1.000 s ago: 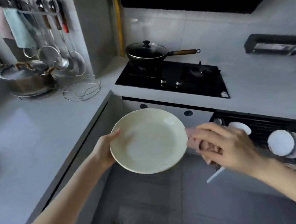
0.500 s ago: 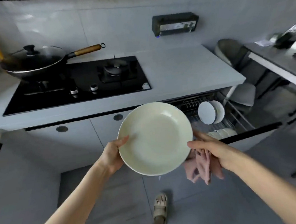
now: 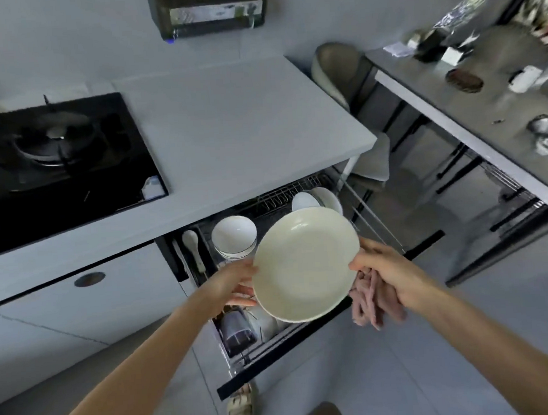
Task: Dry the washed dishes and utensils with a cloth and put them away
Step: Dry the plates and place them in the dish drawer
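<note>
A cream plate (image 3: 304, 265) hangs over the open dish drawer (image 3: 277, 343) under the counter. My left hand (image 3: 236, 284) holds the plate's left rim, fingers under it. At the plate's right rim is my right hand (image 3: 384, 267), thumb on the edge, and it also grips a pink cloth (image 3: 370, 304) that hangs below. Inside the drawer are stacked white bowls (image 3: 234, 236), upright white plates (image 3: 317, 199), a white spoon (image 3: 192, 245) and a dark cup (image 3: 237, 328).
A grey counter (image 3: 228, 126) runs above the drawer, with a black gas hob (image 3: 55, 157) at the left. A cluttered table (image 3: 485, 101) and a chair (image 3: 347, 72) stand at the right. My sandalled foot (image 3: 240, 410) is on the floor by the drawer front.
The view has swung right and down from the hob to the open drawer. Both hands have carried the plate over the drawer, and the cloth still hangs from my right hand.
</note>
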The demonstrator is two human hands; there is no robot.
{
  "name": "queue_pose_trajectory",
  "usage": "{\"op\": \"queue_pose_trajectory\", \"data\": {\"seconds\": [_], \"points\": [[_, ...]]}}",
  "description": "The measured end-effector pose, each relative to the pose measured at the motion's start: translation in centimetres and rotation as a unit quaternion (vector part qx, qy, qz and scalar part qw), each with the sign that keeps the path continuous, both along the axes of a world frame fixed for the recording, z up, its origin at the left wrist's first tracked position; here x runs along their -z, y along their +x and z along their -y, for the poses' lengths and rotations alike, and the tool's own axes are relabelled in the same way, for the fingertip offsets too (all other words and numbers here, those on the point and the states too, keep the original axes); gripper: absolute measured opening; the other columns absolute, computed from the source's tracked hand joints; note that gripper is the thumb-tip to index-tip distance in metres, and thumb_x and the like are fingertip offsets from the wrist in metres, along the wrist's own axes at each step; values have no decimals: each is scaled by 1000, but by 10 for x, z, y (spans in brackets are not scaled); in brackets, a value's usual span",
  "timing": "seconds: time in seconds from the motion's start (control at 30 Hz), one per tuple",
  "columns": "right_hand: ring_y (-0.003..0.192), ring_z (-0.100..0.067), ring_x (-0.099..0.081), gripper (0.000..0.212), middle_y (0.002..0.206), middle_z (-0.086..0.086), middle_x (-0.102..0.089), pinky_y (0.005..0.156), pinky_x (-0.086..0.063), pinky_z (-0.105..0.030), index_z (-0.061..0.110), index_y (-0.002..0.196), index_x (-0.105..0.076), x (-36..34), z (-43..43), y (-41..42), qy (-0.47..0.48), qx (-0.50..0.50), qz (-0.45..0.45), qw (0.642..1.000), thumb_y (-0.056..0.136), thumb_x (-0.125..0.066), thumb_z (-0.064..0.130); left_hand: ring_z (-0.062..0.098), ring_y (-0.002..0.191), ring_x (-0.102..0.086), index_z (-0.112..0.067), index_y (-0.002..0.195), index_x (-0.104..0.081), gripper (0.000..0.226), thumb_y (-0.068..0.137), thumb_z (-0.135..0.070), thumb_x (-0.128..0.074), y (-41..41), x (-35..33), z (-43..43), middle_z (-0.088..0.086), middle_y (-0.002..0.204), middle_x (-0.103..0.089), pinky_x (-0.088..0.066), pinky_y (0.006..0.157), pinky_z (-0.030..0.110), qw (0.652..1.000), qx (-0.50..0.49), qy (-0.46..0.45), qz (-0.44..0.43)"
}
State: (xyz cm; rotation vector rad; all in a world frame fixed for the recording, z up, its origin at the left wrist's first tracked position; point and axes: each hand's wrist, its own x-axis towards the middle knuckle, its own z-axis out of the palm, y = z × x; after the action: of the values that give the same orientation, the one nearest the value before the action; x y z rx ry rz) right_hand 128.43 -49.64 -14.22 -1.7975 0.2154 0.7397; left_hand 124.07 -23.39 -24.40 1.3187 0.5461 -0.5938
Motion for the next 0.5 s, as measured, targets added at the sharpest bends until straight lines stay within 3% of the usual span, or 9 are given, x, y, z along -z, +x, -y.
{"op": "queue_pose_trajectory", "data": {"seconds": [0.07, 0.17, 0.23, 0.33, 0.4, 0.5], "points": [[89, -20, -69, 43, 98, -5, -74, 87, -54, -37, 24, 113, -65, 4, 9, 28, -34, 0, 10, 999, 82, -57, -4, 27, 82, -65, -15, 113, -57, 20, 95, -23, -54, 23, 5, 7, 13, 89, -67, -60, 68, 36, 999, -28, 18, -28], [66, -11, -66, 56, 87, -5, -73, 62, -53, -24, 32, 123, -59, 17, 17, 69, -69, -18, 15, 997, 80, -57, -5, 26, 76, -64, -13, 110, -58, 16, 95, -19, -54, 50, 15, 15, 14, 88, -67, -60, 62, 35, 995, -55, 47, -71], [62, -13, -66, 58, 76, -2, -69, 68, -55, -33, 36, 123, -57, 31, 18, 97, -113, -49, 26, 992, 79, -58, -1, 25, 72, -63, -11, 105, -59, 12, 95, -17, -54, 66, 25, 19, 13, 85, -66, -59, 63, 36, 990, -86, 50, -97], [74, -19, -71, 43, 72, 6, -69, 83, -55, -46, 51, 94, -57, 56, 17, 146, -186, -96, 35, 977, 74, -60, 14, 25, 72, -62, -10, 97, -61, 9, 95, -15, -54, 90, 35, 26, 13, 81, -65, -59, 70, 39, 981, -136, 59, -128], [77, -20, -71, 30, 77, 6, -72, 83, -56, -48, 42, 87, -62, 71, 15, 179, -200, -138, 28, 970, 73, -60, 16, 24, 72, -63, -8, 97, -61, 10, 94, -15, -54, 102, 41, 33, 12, 81, -65, -59, 65, 35, 973, -179, 56, -137], [80, -18, -68, 23, 84, 5, -71, 78, -56, -41, 24, 98, -63, 93, 10, 221, -234, -193, 44, 952, 77, -60, 16, 26, 76, -64, -6, 102, -60, 14, 93, -16, -56, 111, 44, 46, 14, 87, -67, -59, 69, 36, 965, -216, 49, -144]]}}
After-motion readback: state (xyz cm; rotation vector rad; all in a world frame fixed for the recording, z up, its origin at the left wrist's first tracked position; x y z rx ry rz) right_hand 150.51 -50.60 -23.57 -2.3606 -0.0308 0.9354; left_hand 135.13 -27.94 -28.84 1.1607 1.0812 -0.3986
